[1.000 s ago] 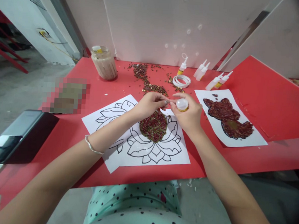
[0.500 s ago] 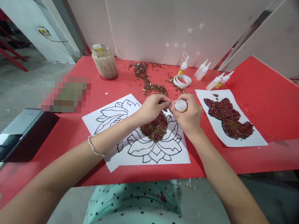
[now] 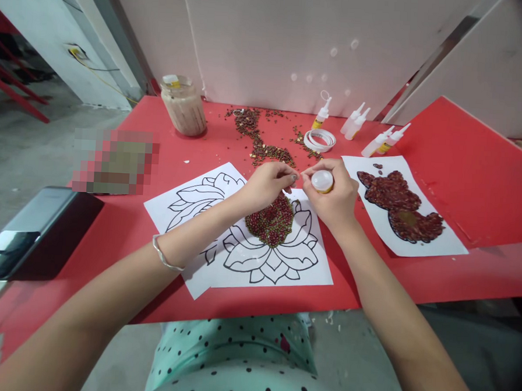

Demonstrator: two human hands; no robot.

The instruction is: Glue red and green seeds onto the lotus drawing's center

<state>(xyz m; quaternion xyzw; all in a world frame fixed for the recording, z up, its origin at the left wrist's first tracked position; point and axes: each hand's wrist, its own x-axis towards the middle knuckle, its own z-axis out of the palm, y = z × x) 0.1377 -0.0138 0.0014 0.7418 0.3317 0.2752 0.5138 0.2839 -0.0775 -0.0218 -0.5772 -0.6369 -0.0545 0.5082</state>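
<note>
In my right hand [image 3: 333,193] is a small white glue bottle [image 3: 322,181], its round base turned towards me and its nozzle end pointing left. My left hand [image 3: 268,187] has its thumb and forefinger pinched together right by the nozzle end; whether anything is between them is hidden. Below both hands lies a white sheet with a flower line drawing [image 3: 279,266]. Red and green beans [image 3: 270,222] fill the flower's centre, partly covered by my left hand. A second sheet with a flower drawing [image 3: 195,198] sits partly under my left forearm.
Loose beans [image 3: 267,152] are scattered behind the sheets, near a tape roll [image 3: 319,141] and several glue bottles [image 3: 377,142]. A jar [image 3: 184,107] stands at back left, a phone [image 3: 36,230] at left. On the right lies a sheet with a bean-covered picture [image 3: 400,206].
The glue bottle's base has shifted slightly right and up, tilting a little with my right hand. My left hand keeps nearly the same pinch and place.
</note>
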